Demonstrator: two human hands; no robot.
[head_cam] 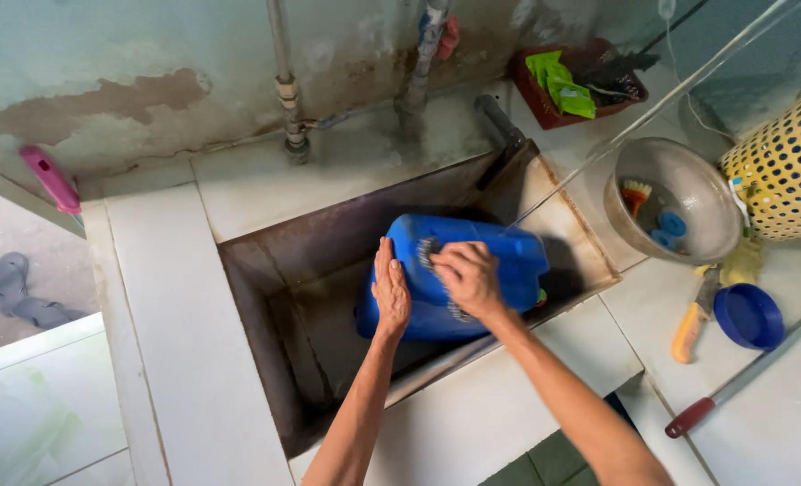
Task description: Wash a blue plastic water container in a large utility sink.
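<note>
Counter (184,360): pale tiled slabs, matte, wrapping a deep rectangular sink (274,270) with stained brown walls, basin floor mostly in shadow

Blue plastic jerrycan (499,261): boxy, smooth, lying on its side inside the sink, toward the right wall. Its lower edge and far end are hidden by the sink rim and the hands

Left hand (391,290): flat on the jerrycan's left end, fingers extended and pressed against it, bracing rather than clenching. Right hand (469,279): fingers curled down onto a dark scrubbing pad (429,252) on the can's top face; pad mostly covered, texture hard to make out

Right of the sink: yellow perforated basket (783,171), cut off at the frame edge; round metal bowl (679,198) holding small blue caps and an orange-bristled bit, too small to identify; blue lid (748,315); knife with yellow handle (688,331); long tool with red handle (690,418), its far end out of view

Back: red tray (531,90) with green packets, two corroded pipes (283,81) on a peeling wall
</note>
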